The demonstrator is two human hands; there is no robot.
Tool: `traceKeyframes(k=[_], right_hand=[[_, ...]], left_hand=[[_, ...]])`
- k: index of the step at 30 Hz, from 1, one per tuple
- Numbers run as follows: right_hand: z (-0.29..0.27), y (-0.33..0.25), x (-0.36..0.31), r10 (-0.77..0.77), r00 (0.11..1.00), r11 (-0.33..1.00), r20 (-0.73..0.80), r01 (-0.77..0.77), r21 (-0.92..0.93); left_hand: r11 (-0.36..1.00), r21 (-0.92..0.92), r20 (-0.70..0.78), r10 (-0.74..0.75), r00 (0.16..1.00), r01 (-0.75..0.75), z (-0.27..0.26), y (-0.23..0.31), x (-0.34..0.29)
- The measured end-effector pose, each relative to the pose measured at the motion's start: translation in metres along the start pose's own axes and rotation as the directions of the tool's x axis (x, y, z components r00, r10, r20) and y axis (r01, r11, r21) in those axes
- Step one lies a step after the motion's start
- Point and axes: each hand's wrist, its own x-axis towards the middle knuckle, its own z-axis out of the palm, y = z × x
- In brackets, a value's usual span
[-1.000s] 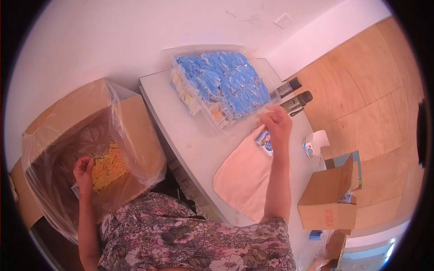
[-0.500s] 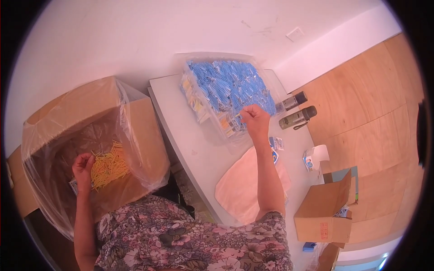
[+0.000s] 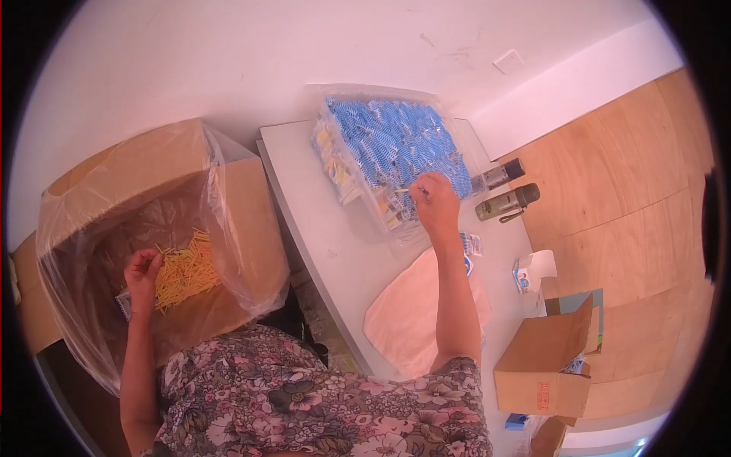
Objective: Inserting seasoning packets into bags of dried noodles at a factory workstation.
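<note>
My left hand (image 3: 142, 272) reaches into a large cardboard box (image 3: 244, 221) lined with a clear plastic bag and grips a bunch of thin yellow sticks (image 3: 186, 268). My right hand (image 3: 435, 204) is stretched across the white table (image 3: 327, 228) to a clear bag of blue-and-white packets (image 3: 388, 145). Its fingers are pinched on one small packet at the bag's near edge. My forearm passes over a pale pink cloth (image 3: 407, 316) lying on the table.
Two dark bottles (image 3: 506, 190) lie at the table's far right. A loose packet (image 3: 470, 245) and a small white item (image 3: 529, 272) sit near the right edge. A small open cardboard box (image 3: 544, 365) stands on the wooden floor to the right.
My right hand moved left from beside the bottles onto the bag of blue packets and pinched one. My left hand stayed on the yellow sticks in the box.
</note>
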Motion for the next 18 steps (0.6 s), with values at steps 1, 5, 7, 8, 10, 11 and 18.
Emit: traceKeyframes(k=[1, 5, 7, 8, 10, 11, 18], right_hand=[[-0.004, -0.005, 0.002, -0.005, 1.000, 1.000, 0.000, 0.005, -0.004], [-0.009, -0.010, 0.010, -0.143, 0.979, 0.981, 0.145, 0.160, -0.113], [-0.010, -0.019, 0.016, -0.220, 0.954, 0.955, 0.204, 0.253, -0.154], [-0.011, -0.023, 0.018, -0.265, 0.932, 0.907, 0.245, 0.328, -0.264], [-0.011, -0.027, 0.022, -0.303, 0.907, 0.839, 0.292, 0.399, -0.368], [-0.011, -0.027, 0.024, -0.343, 0.889, 0.833, 0.303, 0.437, -0.338], [0.003, -0.016, 0.018, -0.400, 0.859, 0.868, 0.320, 0.467, -0.167]], left_hand=[[1.000, -0.006, -0.002, 0.000, 1.000, 0.000, -0.001, -0.003, 0.000], [0.999, 0.039, -0.005, 0.003, 1.000, -0.003, 0.003, 0.008, 0.000], [1.000, 0.029, -0.008, 0.003, 1.000, -0.003, 0.001, 0.006, -0.001], [1.000, 0.018, -0.006, 0.003, 1.000, -0.003, 0.000, 0.004, -0.001], [1.000, 0.004, -0.002, 0.003, 1.000, -0.003, -0.001, 0.002, -0.001], [1.000, 0.003, -0.001, 0.007, 1.000, -0.007, -0.001, 0.001, -0.001], [0.998, 0.055, -0.021, -0.008, 1.000, 0.009, -0.005, 0.005, -0.003]])
